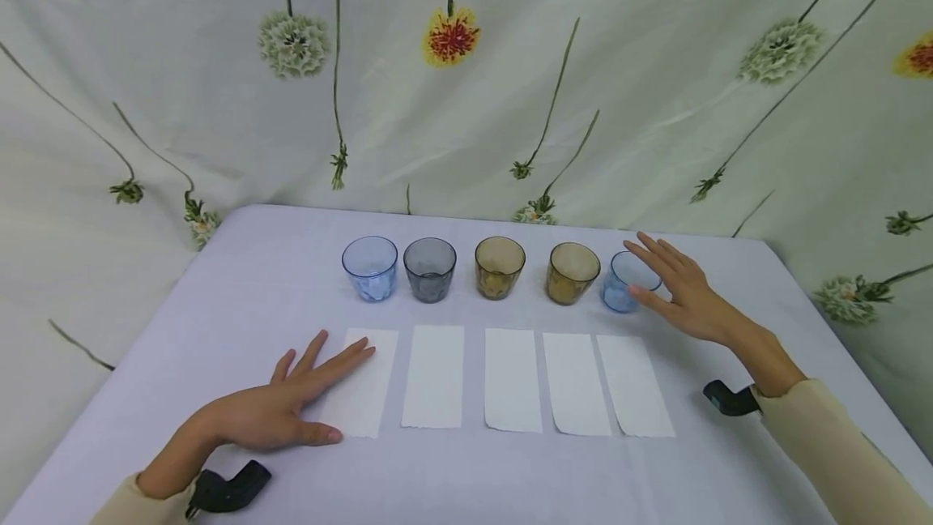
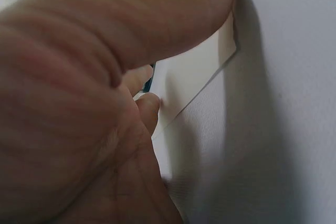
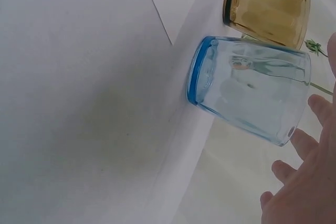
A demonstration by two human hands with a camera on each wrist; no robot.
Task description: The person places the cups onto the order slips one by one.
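My left hand (image 1: pixel 280 407) lies with its fingers spread over the leftmost white paper strip (image 1: pixel 372 395); in the left wrist view the thumb (image 2: pixel 173 19) crosses above the paper. My right hand (image 1: pixel 685 294), fingers extended, hovers at the rightmost light-blue glass (image 1: pixel 618 294) and partly hides it in the head view. In the right wrist view this blue glass (image 3: pixel 252 85) stands right by the fingertips (image 3: pixel 317 106); whether they touch cannot be told. To its left stand two amber glasses (image 1: pixel 572 286) (image 1: pixel 499 278), a grey glass (image 1: pixel 430 278) and another blue glass (image 1: pixel 372 274), all upright.
More paper strips lie in a row in front of the glasses, among them the middle strip (image 1: pixel 513 383) and the rightmost strip (image 1: pixel 636 387). A white cloth covers the table (image 1: pixel 496 476). Behind hangs a flowered curtain (image 1: pixel 627 87).
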